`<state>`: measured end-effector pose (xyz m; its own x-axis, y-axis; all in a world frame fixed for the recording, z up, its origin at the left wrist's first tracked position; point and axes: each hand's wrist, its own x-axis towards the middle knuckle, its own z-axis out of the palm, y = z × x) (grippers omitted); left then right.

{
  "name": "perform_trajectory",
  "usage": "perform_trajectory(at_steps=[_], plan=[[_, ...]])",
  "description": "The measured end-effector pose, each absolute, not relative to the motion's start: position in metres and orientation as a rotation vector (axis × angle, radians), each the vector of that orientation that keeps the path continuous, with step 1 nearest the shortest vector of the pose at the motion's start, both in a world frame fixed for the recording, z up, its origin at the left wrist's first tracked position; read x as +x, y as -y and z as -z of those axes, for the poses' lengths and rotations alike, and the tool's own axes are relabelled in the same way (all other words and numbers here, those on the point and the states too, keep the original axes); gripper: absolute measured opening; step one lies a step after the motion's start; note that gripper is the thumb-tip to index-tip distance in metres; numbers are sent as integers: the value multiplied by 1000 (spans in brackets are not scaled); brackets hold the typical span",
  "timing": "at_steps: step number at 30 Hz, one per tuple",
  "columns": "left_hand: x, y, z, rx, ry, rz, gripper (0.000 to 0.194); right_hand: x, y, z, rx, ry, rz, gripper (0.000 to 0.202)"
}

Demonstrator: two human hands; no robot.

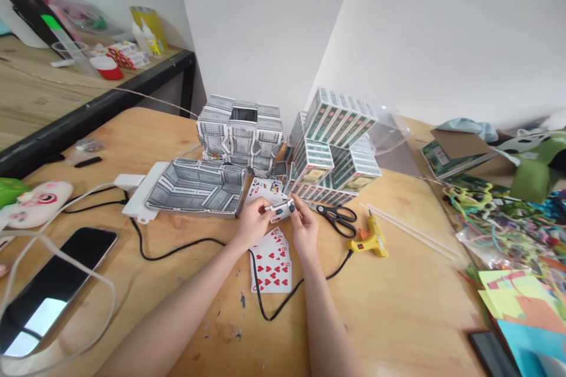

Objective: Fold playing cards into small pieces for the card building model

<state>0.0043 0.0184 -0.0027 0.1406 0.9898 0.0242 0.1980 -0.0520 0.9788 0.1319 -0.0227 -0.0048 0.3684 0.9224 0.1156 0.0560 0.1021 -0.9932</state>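
Note:
My left hand (255,221) and my right hand (305,227) meet over the middle of the table, both closed on one playing card (281,211). The card looks bent or folded, its edge pinched between fingers and thumbs. Below my hands lie fanned playing cards (272,274), hearts showing, with a black cable across them. More face-up cards (264,187) lie just beyond. Behind my left hand stands an open tray made of cards (198,185), and past it a box built from cards (241,129). Scissors (338,218) rest right of my right hand.
A yellow glue gun (370,238) lies at right beside white glue sticks (413,231). Stacked card packs (331,147) stand at the back. A white power strip (144,194), a phone (57,283) and looping cables are at left; coloured paper (522,312) and craft bits are at right.

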Motion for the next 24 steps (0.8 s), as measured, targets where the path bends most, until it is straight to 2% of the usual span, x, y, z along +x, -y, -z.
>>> perform_trajectory(at_steps=[3,8,14,24], plan=[[5,-17,3,1478,-1209,-1011,4,132,22,2,-1304,992,-818,36],[5,-17,8,1493,-1176,-1137,9,130,21,3,-1374,916,-824,25],[3,-19,11,1295,-1157,-1203,29,131,25,-4,-1282,1006,-1204,19],[6,-18,8,1266,-1216,-1195,29,125,25,-5,-1151,896,-1407,22]])
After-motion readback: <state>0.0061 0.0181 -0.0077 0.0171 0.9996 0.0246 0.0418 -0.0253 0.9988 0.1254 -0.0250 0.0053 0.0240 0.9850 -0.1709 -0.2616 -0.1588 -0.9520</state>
